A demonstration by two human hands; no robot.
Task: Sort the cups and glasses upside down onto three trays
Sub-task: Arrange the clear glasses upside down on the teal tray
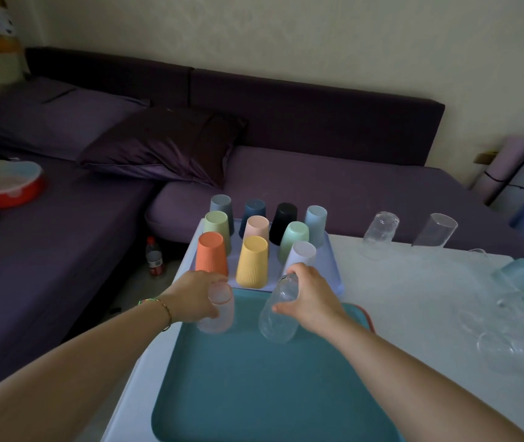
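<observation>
- Left hand point(197, 295): centre-left of frame, fingers curled round a frosted glass point(217, 311), gripping it from the left side. Bracelet point(165, 309) on that wrist.
- Frosted glass: at the far-left corner of the teal tray point(254, 387), roughly upright. Can't tell which end is up.
- Right hand point(310, 298): centre of frame, thumb and fingers wrapped on a clear glass point(278, 314), gripping from the right.
- Clear glass: narrow end up, wide end down, tilted. Lower end is at the teal tray surface near its far edge; can't tell if it sits flat.
- Both glasses sit side by side, apart, with nothing else on the teal tray.
- Teal tray: lower centre, on a white desk point(413, 301).
- Lavender tray point(329, 266): just beyond the teal tray, upper centre. It carries the coloured cups point(256, 228), ten of them, all mouth-down in rows.
- Front row, nearest the hands: orange cup point(211, 255), yellow cup point(252, 261), white cup point(300, 253). The white cup is just behind the right hand.
- Right of the lavender tray, at the desk's far edge: rounded glass point(378, 236) and straight glass point(434, 232), apart from each other.
- Right edge of frame: blue-tinted glass point(515, 274); below it more clear glassware point(509, 349), too blurred to count.
- Behind and left: purple sofa point(318, 129) with a dark cushion point(165, 145). A bottle point(155, 255) stands on the floor, and a red bowl point(5, 186) is at the left edge.
</observation>
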